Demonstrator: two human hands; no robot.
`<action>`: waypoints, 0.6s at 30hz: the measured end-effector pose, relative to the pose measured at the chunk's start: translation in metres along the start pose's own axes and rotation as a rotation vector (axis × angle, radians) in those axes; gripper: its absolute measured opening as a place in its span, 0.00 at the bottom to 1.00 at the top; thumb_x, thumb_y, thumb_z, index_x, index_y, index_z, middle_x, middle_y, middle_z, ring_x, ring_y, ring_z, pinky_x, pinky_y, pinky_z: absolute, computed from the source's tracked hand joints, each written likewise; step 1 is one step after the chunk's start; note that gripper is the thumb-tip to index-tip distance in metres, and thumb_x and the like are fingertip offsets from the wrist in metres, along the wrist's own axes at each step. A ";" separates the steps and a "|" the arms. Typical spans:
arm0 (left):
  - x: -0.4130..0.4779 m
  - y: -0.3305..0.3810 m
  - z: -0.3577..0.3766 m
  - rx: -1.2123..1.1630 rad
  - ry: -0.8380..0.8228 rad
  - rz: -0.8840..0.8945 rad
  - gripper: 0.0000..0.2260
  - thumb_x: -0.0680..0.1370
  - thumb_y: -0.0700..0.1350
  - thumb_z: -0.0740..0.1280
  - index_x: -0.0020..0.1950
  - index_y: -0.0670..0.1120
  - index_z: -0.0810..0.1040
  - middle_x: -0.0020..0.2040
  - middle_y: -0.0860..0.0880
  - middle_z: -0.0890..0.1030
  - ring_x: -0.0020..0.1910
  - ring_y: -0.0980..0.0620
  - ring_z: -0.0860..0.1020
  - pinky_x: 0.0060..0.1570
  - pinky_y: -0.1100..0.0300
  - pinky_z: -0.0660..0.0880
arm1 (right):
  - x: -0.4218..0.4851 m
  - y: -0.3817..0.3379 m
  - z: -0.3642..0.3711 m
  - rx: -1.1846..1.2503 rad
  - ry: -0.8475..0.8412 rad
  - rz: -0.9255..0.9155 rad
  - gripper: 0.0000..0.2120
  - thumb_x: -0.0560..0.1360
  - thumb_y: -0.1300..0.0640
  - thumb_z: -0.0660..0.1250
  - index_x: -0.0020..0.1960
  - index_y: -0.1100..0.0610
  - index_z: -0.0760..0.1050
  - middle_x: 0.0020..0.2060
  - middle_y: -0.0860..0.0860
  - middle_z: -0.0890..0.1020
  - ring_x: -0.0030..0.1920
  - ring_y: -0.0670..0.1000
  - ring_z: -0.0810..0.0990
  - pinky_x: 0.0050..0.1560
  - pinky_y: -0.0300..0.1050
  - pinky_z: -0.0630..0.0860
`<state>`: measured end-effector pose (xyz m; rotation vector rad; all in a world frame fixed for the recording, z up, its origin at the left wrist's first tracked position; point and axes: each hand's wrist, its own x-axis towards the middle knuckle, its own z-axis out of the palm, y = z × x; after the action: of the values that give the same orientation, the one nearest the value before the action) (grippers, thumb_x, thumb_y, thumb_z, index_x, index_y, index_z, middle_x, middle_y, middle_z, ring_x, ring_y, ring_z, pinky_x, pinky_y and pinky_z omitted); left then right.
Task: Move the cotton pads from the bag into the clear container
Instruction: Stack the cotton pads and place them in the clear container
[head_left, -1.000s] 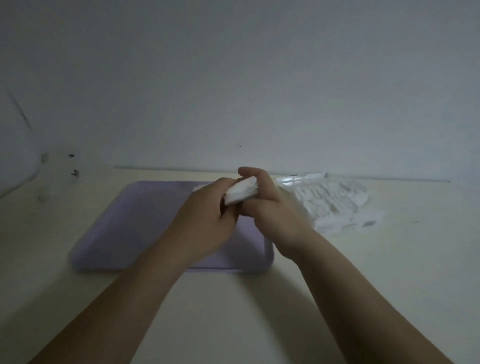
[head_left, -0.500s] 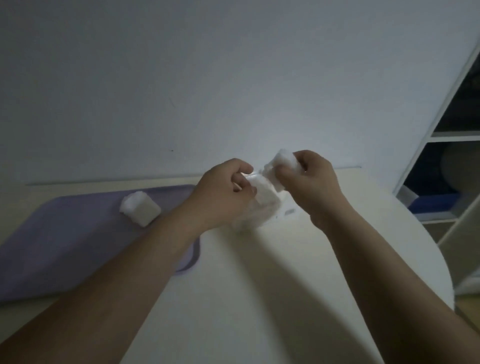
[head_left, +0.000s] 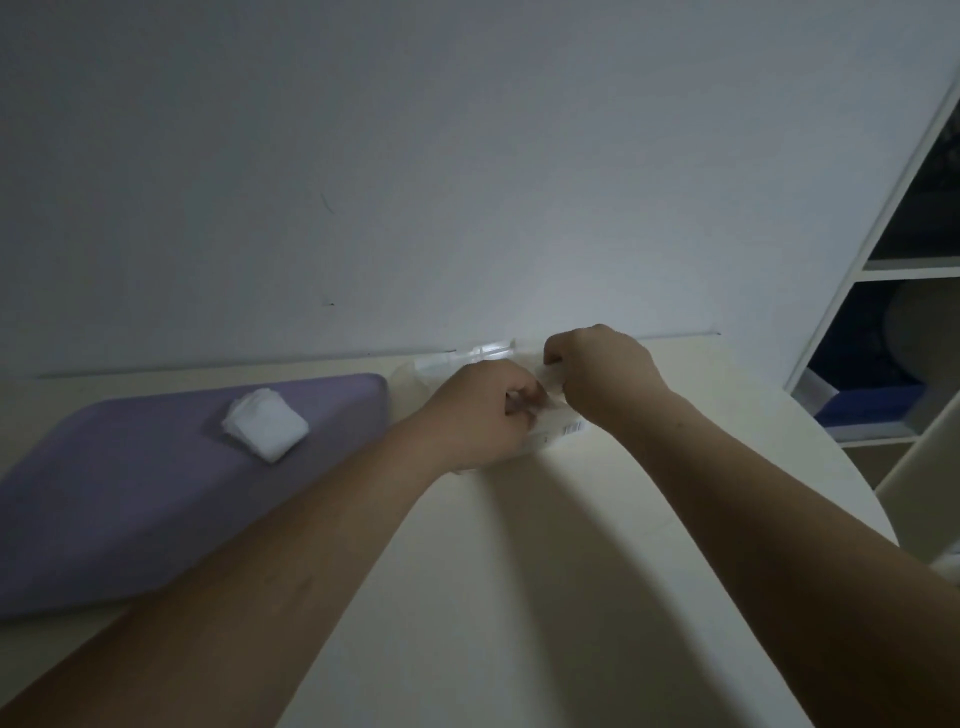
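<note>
Emptying the bag (head_left: 558, 434) is the step in hand. It lies on the table (head_left: 519, 597) between both hands, just right of the purple tray (head_left: 130, 509).

1. Left hand (head_left: 480, 415): the grip is curled round the near end of the bag and pins it to the table. Keep this hold low and firm so that the film does not lift with the pull.
2. Right hand (head_left: 605, 374): the grip is pinched shut on the bag's upper edge. Whether cotton pads are also caught between the fingers cannot be told; the knuckles hide them.
3. Reach well into the opening and take a short, squared bundle instead of loose single pads. Pads are soft and fan apart when squeezed at one corner.
4. Draw the bundle out in line with the opening.

One stack of pads (head_left: 265, 423) rests on the tray, apart from the bag. The clear container (head_left: 488, 349) appears to stand against the wall just behind the hands, its outline faint. Judged from this, no pads are in it yet.
</note>
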<state>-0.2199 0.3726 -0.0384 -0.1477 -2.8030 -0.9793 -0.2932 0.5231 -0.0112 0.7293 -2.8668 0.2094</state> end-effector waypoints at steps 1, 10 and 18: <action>0.001 -0.003 0.000 -0.024 -0.004 -0.009 0.12 0.78 0.39 0.67 0.56 0.52 0.85 0.48 0.57 0.83 0.43 0.59 0.79 0.44 0.67 0.73 | 0.001 -0.002 0.000 -0.028 -0.019 -0.028 0.19 0.73 0.68 0.62 0.58 0.51 0.80 0.46 0.51 0.75 0.49 0.59 0.80 0.42 0.45 0.69; 0.000 -0.010 0.001 -0.146 0.086 -0.031 0.08 0.77 0.40 0.72 0.48 0.53 0.85 0.47 0.53 0.85 0.45 0.51 0.83 0.49 0.61 0.79 | -0.001 -0.007 -0.005 0.066 -0.181 0.118 0.13 0.73 0.61 0.66 0.35 0.56 0.64 0.33 0.51 0.72 0.31 0.52 0.71 0.32 0.41 0.66; -0.004 -0.009 0.001 -0.151 0.090 -0.017 0.05 0.77 0.40 0.71 0.49 0.49 0.85 0.44 0.54 0.85 0.41 0.53 0.82 0.45 0.59 0.79 | 0.001 -0.030 0.002 0.155 -0.244 0.158 0.24 0.73 0.35 0.59 0.54 0.55 0.73 0.43 0.51 0.81 0.41 0.53 0.79 0.42 0.46 0.73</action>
<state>-0.2172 0.3659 -0.0460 -0.0965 -2.6530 -1.1709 -0.2801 0.4962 -0.0104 0.5895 -3.1724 0.3939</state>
